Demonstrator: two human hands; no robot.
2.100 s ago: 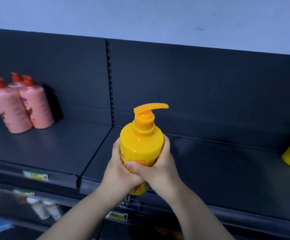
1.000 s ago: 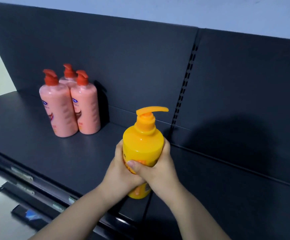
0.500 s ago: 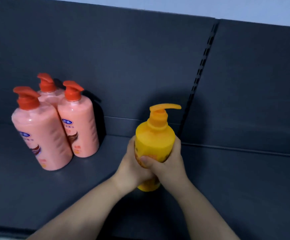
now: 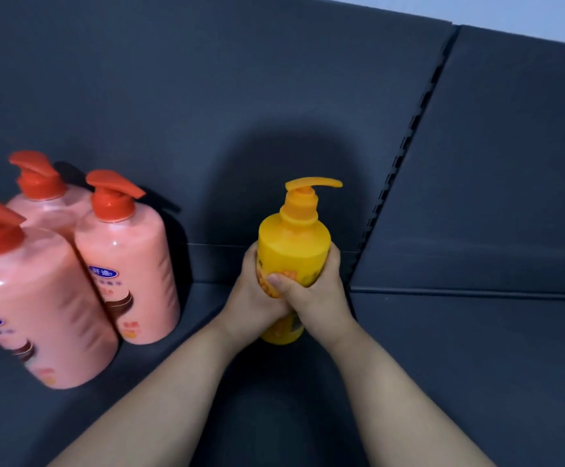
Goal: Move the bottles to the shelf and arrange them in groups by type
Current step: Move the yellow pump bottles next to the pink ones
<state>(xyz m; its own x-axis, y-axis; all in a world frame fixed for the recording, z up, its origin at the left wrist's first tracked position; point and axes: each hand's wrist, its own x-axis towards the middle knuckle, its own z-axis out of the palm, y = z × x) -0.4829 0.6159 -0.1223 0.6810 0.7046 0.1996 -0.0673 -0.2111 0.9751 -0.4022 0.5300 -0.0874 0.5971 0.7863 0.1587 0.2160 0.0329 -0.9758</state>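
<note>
Nearly down: yellow bottle (image 4: 294, 244) at the shelf (image 4: 459, 365)

The left grip (image 4: 250, 298) and right grip (image 4: 314, 298) were both curled round it, upright, to the right of three pink bottles (image 4: 129, 264). Whether its base touched could not be told. Next move, likely: set it down apart from the pink group, then release.

Dark bk panel (image 4: 207, 79), pale wall (image 4: 543, 15)
</note>
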